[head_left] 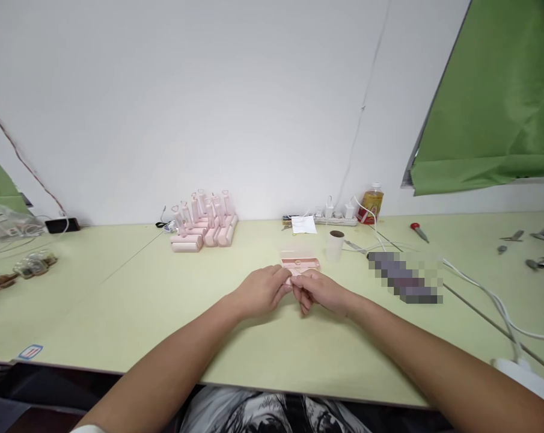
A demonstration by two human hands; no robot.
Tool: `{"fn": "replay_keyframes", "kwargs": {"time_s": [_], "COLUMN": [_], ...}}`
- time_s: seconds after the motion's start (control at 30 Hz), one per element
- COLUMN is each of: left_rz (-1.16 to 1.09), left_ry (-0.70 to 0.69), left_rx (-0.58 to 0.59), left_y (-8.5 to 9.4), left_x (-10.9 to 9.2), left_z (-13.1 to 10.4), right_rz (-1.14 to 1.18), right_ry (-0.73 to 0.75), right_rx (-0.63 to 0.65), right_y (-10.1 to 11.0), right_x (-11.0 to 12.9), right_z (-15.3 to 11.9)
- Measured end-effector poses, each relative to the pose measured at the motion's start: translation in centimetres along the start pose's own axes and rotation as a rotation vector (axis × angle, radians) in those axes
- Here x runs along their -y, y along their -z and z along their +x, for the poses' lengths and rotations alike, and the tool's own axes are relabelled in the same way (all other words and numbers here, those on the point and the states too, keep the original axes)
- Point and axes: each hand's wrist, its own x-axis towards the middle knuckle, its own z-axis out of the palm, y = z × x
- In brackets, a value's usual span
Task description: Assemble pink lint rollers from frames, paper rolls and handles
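Observation:
My left hand (263,290) and my right hand (320,290) meet above the table, fingers pinched together. Between the fingertips is a small pale pink piece (290,279), mostly covered, so its kind cannot be made out. Just behind the hands lies a pink case (302,263) with its clear lid raised and a small round mark or ring inside. A whitish translucent cup with a brown inside (335,245) stands to the right of the case.
Several pink cases with clear upright tubes (204,222) stand at the back left. A power strip (339,220), white paper (303,225) and a yellow drink bottle (371,203) line the wall. Right of my hands are a blurred-out object (404,278), white cables (483,291) and a red-handled tool (418,231).

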Motion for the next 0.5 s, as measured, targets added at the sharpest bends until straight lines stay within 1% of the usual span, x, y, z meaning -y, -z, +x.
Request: {"fn": "replay_keyframes", "kwargs": {"time_s": [0.13, 0.27, 0.37, 0.43, 0.5], "left_rz": [-0.066, -0.169, -0.326, -0.464, -0.625], "left_ry": [0.039, 0.033, -0.003, -0.020, -0.019], "left_rx": [0.038, 0.055, 0.050, 0.053, 0.081], "left_y": [-0.1, -0.3, -0.1, 0.1, 0.4], "left_x": [0.0, 0.3, 0.2, 0.0, -0.1], "left_z": [-0.2, -0.4, -0.5, -0.5, -0.5], "right_rz": [-0.082, -0.136, -0.177, -0.213, -0.245], "right_ry": [0.104, 0.215, 0.286, 0.306, 0.321], "right_rx": [-0.073, -0.006, 0.034, 0.051, 0.056], "right_y": [0.0, -0.1, -0.2, -0.3, -0.3], "right_x": [0.0, 0.0, 0.5, 1.0, 1.4], "right_z": [0.1, -0.2, -0.9, -1.3, -1.6]}}
